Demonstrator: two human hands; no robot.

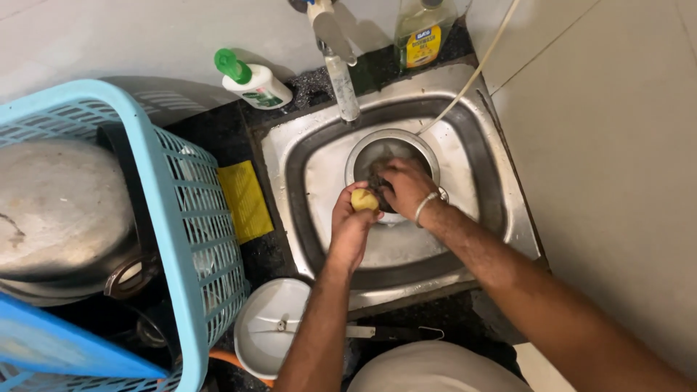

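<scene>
While the left hand (353,221) closes around a yellow potato (364,199) over the steel sink (472,145), the right hand (404,185) grips a dark scrubber (380,190) just beside it, inside a round steel bowl (392,142) under the tap (340,80).

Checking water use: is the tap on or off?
Cannot tell: no stream shows below the tap; the hands hide the bowl beneath.

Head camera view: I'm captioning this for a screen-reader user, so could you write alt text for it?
Over a steel sink, the left hand holds a small yellow potato while the right hand reaches into a round steel bowl under the tap. A light blue plastic basket with a steel pot stands to the left.
</scene>
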